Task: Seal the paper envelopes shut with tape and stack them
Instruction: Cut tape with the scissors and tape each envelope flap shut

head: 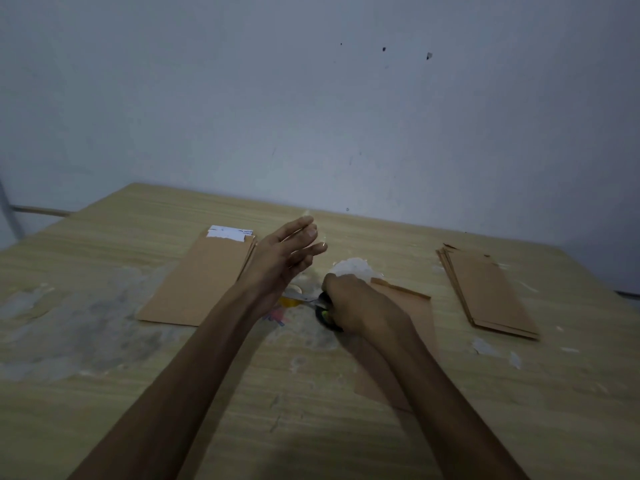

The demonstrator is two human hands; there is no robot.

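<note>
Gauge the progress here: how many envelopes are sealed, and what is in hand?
Count unclear. The right stack may hold finished ones. In hand: the right hand grips scissors over an envelope; the left hand is raised with what looks like clear tape at its fingertips. Left: the left stack, white paper protruding.

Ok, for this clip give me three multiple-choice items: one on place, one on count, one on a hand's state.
1. Where is the envelope pile with white paper sticking out?
A. left of the hands
B. right of the hands
C. on the floor

2. How many envelope piles lie apart from the hands?
A. one
B. two
C. four

3. What is the right hand doing?
A. lying flat
B. gripping scissors
C. raised, holding nothing

Answers: 1 A, the left pile shows white at its far end. 2 B, that one plus the right pile. 3 B, the right hand curls round the scissors; the left hand is open.
</note>
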